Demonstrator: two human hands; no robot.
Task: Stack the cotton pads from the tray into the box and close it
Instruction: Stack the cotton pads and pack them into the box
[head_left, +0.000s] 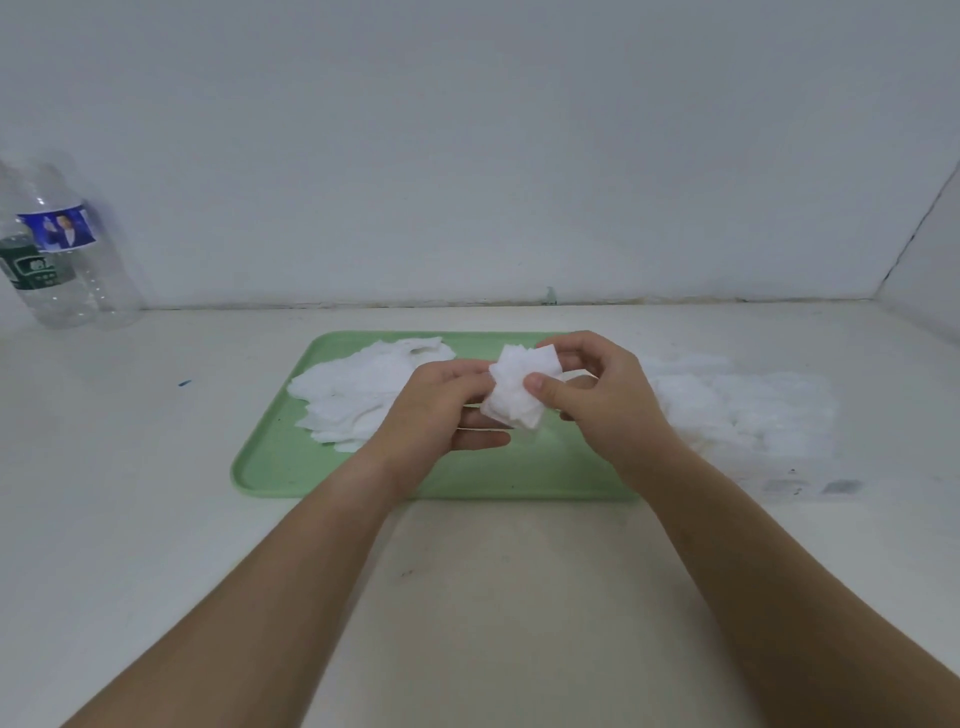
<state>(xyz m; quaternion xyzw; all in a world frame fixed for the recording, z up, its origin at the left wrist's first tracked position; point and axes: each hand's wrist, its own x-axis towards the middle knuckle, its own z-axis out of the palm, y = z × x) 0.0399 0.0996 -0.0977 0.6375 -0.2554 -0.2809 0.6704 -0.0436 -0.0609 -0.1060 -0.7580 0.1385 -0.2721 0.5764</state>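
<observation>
**Both hands on a bunch of pads above the tray**

Your left hand (441, 410) and right hand (597, 395) met over the middle of the tray, both gripping one bunch of cotton pads (519, 389). Your right thumb pressed on the front of the bunch, with the right fingers curled round its back. Your left hand pinched the bunch from the left side, and its lower fingers lay straighter underneath. The pads in the bunch were uneven, with corners sticking out. The bunch was held clear of the tray, not resting on it.

The green tray (291, 467) sat flat on the table (467, 597), long side towards you. A loose pile of pads (358, 395) lay spread over the tray's left half, overlapping and messy. The near part of the tray was bare.

Just right of the tray was a white blurred mass (737, 410) on the table. It looked like more pads, but you couldn't tell whether a box held them.

At the far left, two clear bottles (67, 249) stood upright by the wall, one with a blue label and one with a green. A small blue mark (184, 383) was on the table left of the tray.
</observation>
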